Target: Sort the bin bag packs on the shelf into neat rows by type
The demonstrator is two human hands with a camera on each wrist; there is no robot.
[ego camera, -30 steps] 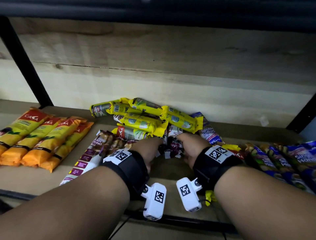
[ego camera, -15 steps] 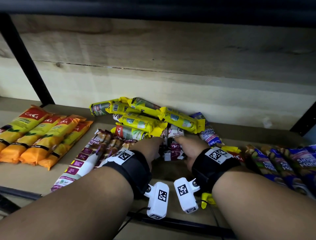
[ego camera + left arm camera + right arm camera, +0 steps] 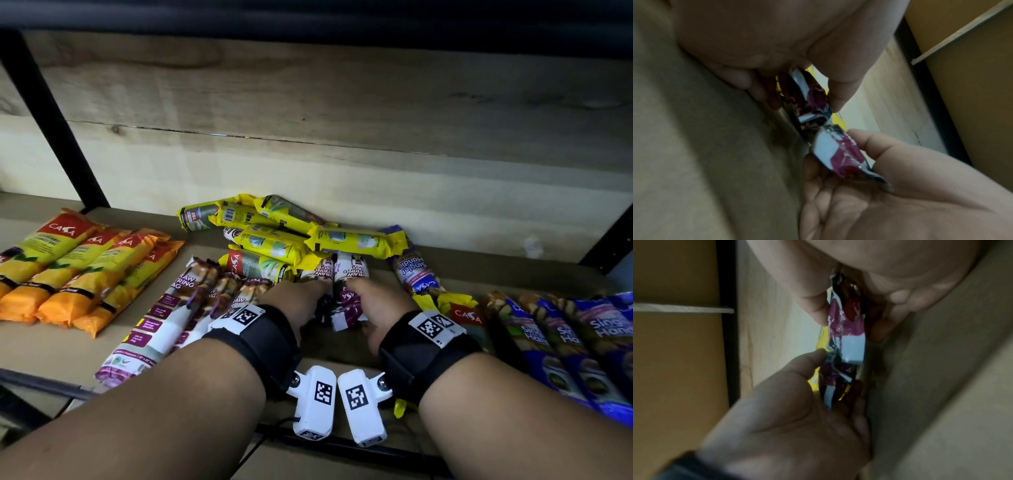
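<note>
Still both grips, left hand (image 3: 301, 301) and right hand (image 3: 380, 308), pinched on purple-white packs (image 3: 347, 301), unmoved since before.

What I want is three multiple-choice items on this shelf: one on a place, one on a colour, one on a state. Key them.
1. The orange packs lie at: A) the shelf's left end B) its right end C) its front middle
2. The packs heaped against the back wall are: A) blue B) yellow C) orange
3. The left hand and right hand: A) lie flat, empty B) each grip a purple-and-white pack C) are empty fists

A: the orange row sits far left.
B: the heap's wrappers are yellow.
B: the wrist views show thumbs and fingers pinching packs.
</note>
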